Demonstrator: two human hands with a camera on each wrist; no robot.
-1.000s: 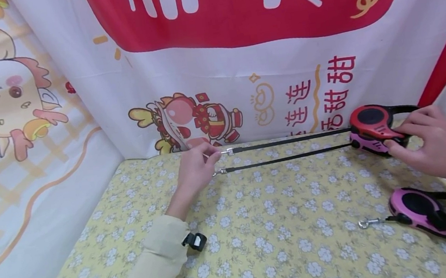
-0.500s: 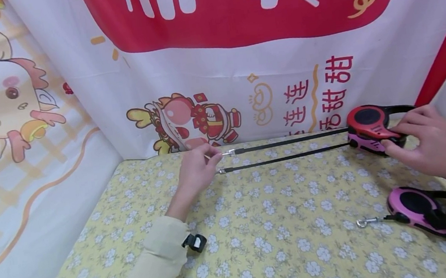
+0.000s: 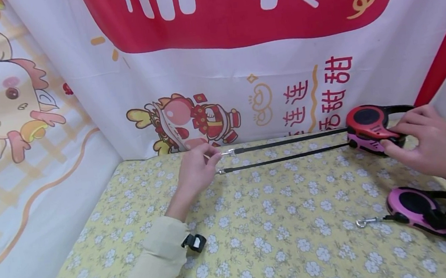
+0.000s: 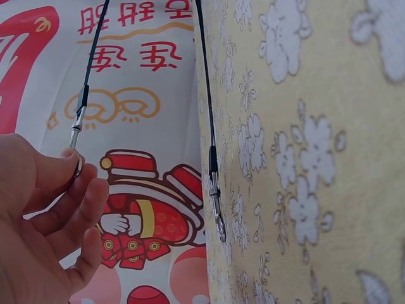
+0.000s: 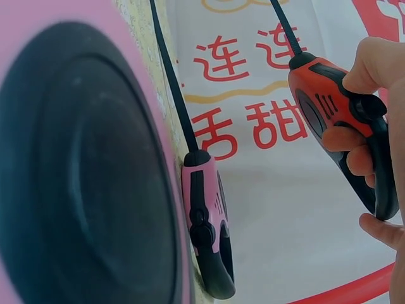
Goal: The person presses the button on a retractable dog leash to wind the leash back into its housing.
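My left hand pinches the metal snap clip of a red retractable dog leash between thumb and forefinger. Its black strap runs taut to the right. At the other end my right hand grips the red leash's black handle, thumb on the near side and fingers curled through in the right wrist view. Just below it, a pink retractable leash lies on the table, partly hidden by the red one in the head view. The pink leash's cord is also drawn out, and its clip rests on the cloth beside my left hand.
A second pink leash lies near my right sleeve, its clip pointing left. Yellow flowered cloth covers the table. A printed white and red curtain rises along the back edge, and another panel stands at left.
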